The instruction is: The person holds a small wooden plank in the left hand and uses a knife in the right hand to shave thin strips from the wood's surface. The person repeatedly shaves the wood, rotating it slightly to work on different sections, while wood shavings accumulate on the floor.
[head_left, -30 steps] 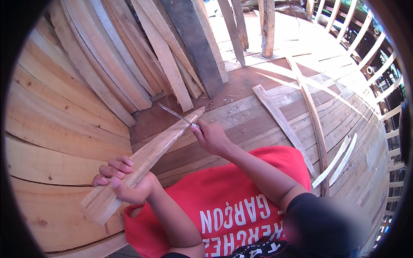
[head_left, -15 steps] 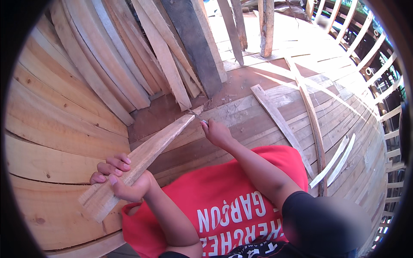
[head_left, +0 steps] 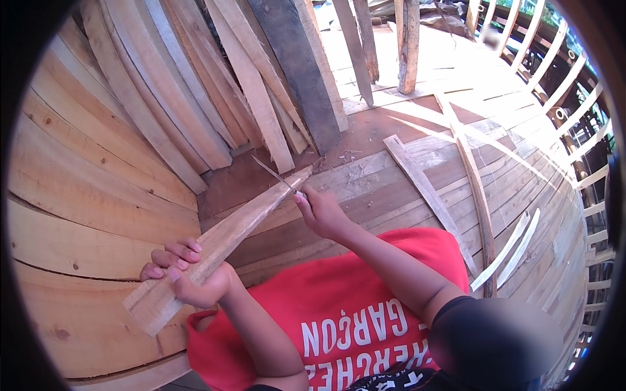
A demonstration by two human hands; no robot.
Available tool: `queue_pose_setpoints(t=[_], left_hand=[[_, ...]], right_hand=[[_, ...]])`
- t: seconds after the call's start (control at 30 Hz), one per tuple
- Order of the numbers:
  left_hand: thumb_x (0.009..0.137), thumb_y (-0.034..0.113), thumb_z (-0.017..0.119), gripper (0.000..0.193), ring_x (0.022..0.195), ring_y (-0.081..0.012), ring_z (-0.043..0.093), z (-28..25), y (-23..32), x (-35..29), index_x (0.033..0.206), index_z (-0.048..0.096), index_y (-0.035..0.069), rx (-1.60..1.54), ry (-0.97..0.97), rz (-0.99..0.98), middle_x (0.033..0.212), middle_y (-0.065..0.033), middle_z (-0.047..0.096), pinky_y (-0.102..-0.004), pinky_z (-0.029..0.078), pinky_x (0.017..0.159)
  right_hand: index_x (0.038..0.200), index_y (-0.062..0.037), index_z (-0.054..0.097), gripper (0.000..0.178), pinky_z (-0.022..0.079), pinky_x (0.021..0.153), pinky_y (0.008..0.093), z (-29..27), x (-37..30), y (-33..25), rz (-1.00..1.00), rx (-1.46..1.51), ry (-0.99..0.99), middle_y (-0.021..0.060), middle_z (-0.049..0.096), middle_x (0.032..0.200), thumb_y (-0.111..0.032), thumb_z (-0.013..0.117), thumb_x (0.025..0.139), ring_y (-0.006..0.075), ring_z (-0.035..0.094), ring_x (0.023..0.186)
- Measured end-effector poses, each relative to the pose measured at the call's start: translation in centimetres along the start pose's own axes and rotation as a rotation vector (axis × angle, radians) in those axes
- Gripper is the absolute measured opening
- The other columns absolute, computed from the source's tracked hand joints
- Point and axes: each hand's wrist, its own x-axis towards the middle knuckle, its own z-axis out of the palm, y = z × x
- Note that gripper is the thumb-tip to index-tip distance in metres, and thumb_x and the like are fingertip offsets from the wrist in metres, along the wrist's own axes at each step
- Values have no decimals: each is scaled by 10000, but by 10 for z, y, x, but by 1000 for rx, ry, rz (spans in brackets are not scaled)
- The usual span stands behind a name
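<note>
Plank (head_left: 225,241), pale, grainy, tapering, gripped in left hand (head_left: 203,287); slim metal knife (head_left: 272,171) gripped in right hand (head_left: 323,212).

Left bare hand (head_left: 203,285) gripped the broad end of a tapered pale-wood board (head_left: 241,225) | right bare hand (head_left: 323,212) held a thin metal-bladed knife (head_left: 270,171) across it near the narrow tip | white-lettered red cloth (head_left: 332,277) lay beneath the forearms (head_left: 388,257)
</note>
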Motion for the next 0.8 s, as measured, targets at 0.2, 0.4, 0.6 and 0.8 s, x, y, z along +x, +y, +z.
queue_pose_setpoints(t=[0.2,0.4,0.6,0.8], left_hand=[[754,116,560,271,545,-118,368,5,-3,1,935,359,107,0,-14,7,682,-9,351,-271,379,544],[753,116,562,272,549,-119,380,12,-1,-5,937,362,105,-43,-24,-22,682,-12,357,-274,390,549],[759,115,543,238,545,-119,368,0,0,-2,928,375,113,-2,-28,13,673,-6,360,-282,389,550],[771,113,510,171,553,-118,361,10,0,-2,909,411,136,-4,-50,0,663,7,369,-288,390,556]], right_hand=[[994,14,587,503,509,718,525,9,7,44,301,-325,-12,264,645,738,-437,366,1030,482,638,769],[942,15,631,526,512,733,529,13,7,61,403,-254,-20,279,661,796,-452,399,1014,481,642,774],[917,35,644,562,510,743,536,-3,6,0,152,-193,-56,289,659,806,-462,400,1011,469,649,807],[980,34,604,524,493,712,554,12,8,56,395,-381,-46,283,657,816,-441,386,1019,476,637,800]])
